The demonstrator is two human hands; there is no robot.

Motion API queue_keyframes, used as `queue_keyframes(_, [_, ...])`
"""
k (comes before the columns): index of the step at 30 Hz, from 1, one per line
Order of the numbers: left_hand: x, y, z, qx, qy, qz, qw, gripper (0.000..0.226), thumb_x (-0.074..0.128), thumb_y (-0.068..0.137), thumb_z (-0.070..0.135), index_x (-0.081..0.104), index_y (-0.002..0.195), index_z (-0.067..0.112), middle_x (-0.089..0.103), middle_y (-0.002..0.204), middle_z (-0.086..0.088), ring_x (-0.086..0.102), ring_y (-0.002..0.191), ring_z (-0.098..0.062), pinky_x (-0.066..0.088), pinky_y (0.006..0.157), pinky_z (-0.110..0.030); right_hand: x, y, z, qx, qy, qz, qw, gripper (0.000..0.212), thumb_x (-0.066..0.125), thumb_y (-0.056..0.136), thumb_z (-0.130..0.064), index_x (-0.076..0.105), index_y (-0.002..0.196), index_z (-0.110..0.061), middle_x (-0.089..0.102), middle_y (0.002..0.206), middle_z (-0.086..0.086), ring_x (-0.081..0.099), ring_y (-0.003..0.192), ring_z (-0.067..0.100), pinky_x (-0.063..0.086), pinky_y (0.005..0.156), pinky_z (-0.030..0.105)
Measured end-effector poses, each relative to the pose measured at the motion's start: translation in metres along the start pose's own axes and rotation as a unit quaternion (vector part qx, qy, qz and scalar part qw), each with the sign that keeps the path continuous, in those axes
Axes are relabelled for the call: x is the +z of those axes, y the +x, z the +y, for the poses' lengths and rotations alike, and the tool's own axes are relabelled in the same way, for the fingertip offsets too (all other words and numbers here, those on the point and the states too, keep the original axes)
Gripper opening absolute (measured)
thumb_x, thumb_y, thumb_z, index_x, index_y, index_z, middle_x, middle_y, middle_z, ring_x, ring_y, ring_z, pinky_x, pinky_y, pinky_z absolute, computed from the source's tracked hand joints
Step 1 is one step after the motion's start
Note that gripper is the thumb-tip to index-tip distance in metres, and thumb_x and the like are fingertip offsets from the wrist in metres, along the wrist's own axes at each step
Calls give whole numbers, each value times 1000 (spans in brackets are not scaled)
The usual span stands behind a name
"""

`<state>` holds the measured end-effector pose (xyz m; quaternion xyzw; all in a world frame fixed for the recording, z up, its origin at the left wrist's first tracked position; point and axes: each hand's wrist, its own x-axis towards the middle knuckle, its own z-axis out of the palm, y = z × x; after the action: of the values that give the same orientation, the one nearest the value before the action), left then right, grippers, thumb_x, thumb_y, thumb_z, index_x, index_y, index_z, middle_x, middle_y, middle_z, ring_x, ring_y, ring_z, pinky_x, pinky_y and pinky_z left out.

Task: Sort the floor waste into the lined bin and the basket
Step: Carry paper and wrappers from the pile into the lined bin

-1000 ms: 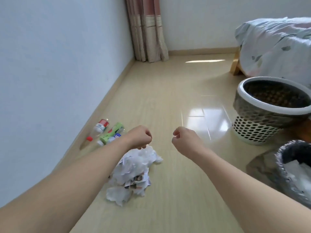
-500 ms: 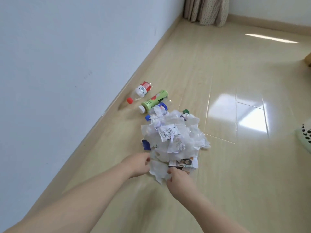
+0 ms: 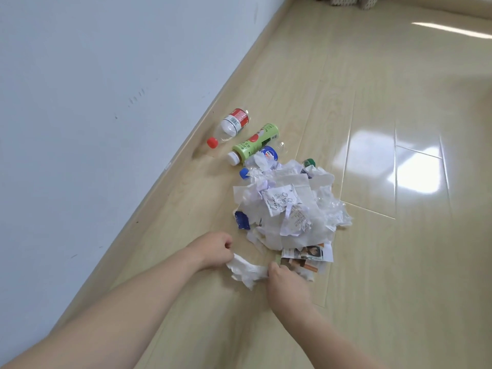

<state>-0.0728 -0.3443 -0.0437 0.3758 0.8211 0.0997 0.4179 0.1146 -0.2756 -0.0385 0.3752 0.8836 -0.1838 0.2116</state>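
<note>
A heap of crumpled white paper and torn wrappers (image 3: 290,209) lies on the wooden floor. At its near edge a crumpled white tissue (image 3: 246,271) stretches between my two hands. My left hand (image 3: 214,250) pinches its left end and my right hand (image 3: 286,282) grips its right end. Behind the heap lie a clear bottle with a red cap (image 3: 230,127), a green bottle with a white cap (image 3: 254,143) and a blue-capped bottle (image 3: 262,161) partly under the paper. The lined bin and the basket are out of view.
A pale blue wall (image 3: 106,102) with a wooden skirting board runs along the left. A torn magazine scrap (image 3: 306,254) lies at the heap's near side. A green cap (image 3: 308,163) pokes out behind the heap. Glossy floor (image 3: 399,235) spreads to the right.
The view swung down and left from the basket and bin to the heap. Both hands dropped to the heap's near edge and took hold of the white tissue, pulling it clear.
</note>
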Motion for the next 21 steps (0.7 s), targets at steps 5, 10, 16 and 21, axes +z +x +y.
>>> queue_keyframes(5, [-13,-8,-10,-26,-124,24,992,17,56,75,14,44,63,18,43,57,4,37,53,-14,30,52,-24,-3,-1,-6,-28,97,35,994,11,36,98,-22,45,93,-18,56,93,-3,50,79,19,32,54,31])
queue_keyframes(10, [-26,-16,-6,-29,-175,5,984,10,55,64,19,46,64,15,51,61,-3,51,57,-17,36,56,-24,-21,-10,5,-53,157,77,983,16,39,98,-30,42,86,-21,49,87,-8,49,81,15,36,63,29])
queue_keyframes(16, [-24,-21,23,-23,-189,-88,978,11,53,58,18,46,65,15,58,54,1,46,51,-16,32,47,-21,-36,-12,34,-66,142,63,986,27,48,86,-17,31,66,-23,41,73,-9,42,74,13,35,58,22])
queue_keyframes(21, [3,-12,39,13,-88,-64,994,6,54,80,15,50,76,19,61,73,3,50,64,-15,39,58,-24,-41,-25,66,-19,158,15,987,15,45,80,-7,41,83,-21,43,76,-9,39,68,11,31,57,22])
